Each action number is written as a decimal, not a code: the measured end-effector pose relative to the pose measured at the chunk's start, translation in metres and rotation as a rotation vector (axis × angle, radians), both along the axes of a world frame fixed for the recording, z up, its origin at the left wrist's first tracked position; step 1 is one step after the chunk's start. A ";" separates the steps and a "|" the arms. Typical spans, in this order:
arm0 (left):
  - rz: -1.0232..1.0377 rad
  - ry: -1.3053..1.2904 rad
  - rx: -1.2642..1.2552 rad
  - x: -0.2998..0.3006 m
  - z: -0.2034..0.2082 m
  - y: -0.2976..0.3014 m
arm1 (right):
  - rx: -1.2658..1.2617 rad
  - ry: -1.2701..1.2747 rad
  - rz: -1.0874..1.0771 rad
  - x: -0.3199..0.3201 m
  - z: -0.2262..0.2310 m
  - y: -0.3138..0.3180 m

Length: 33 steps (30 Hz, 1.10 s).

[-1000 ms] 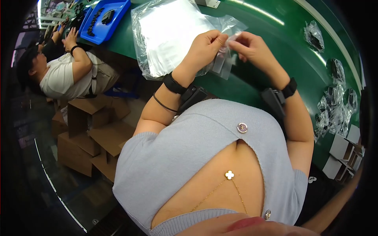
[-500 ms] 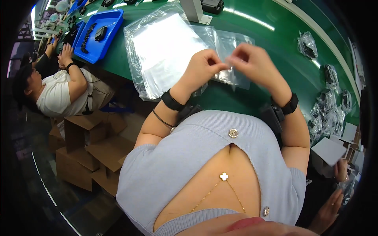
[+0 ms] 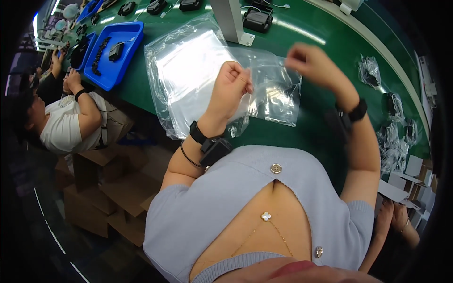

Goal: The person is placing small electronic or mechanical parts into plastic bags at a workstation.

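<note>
My left hand (image 3: pixel 230 89) is closed, thumb pressed to the curled fingers, over the left edge of a clear plastic bag (image 3: pixel 278 100). What those fingers hold, if anything, is hidden. Slightly blurred, my right hand (image 3: pixel 315 66) hovers by the bag's upper right corner, its fingers bent together in a pinch. I cannot make out anything between them. The bag lies flat and shiny on the green table. Left of it, partly under my left wrist, is a larger clear bag (image 3: pixel 186 63) with a stack of flat clear sheets or bags inside.
A grey post (image 3: pixel 227 21) rises beyond the bags, beside a black device (image 3: pixel 257 20). Blue trays (image 3: pixel 123 59) with black parts stand at the left, near a seated co-worker. Bagged items (image 3: pixel 394 141) lie right, near white boxes (image 3: pixel 410 184) and another person's arms. Cardboard boxes (image 3: pixel 89 203) stand lower left.
My hands have come apart: they were nearly touching over the plastic bag. The right has moved up and outward, the left slightly back to the left. The whole view has shifted.
</note>
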<state>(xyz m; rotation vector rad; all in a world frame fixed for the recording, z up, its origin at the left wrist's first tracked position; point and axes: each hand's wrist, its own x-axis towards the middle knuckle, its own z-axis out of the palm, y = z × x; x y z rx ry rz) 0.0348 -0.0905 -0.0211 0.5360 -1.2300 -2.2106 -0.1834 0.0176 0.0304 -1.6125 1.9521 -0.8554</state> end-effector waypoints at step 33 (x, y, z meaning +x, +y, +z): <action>-0.231 -0.201 -0.111 0.000 0.000 0.001 | -0.032 0.732 -0.021 -0.062 -0.033 -0.193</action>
